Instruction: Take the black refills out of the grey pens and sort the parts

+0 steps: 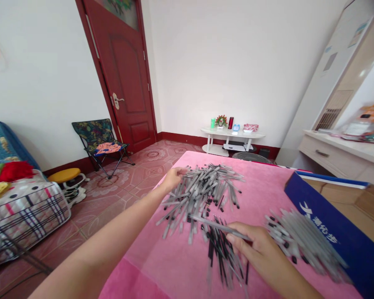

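A pink cloth covers the table (262, 182). On its middle lies a big heap of grey pen barrels (202, 187). My left hand (173, 177) reaches to the heap's far left edge, fingers curled on some barrels. My right hand (258, 246) pinches one long grey pen (215, 224) that points left. Under that hand is a smaller pile of black refills (220, 247). A third pile of grey pens (305, 241) lies to the right, blurred.
A blue cardboard box (330, 224) stands open at the right edge of the table. Left of the table are tiled floor, a bed (21, 199), a yellow stool (64, 175), a folding chair (99, 143) and a red door (124, 74). A white side table (232, 135) stands by the far wall.
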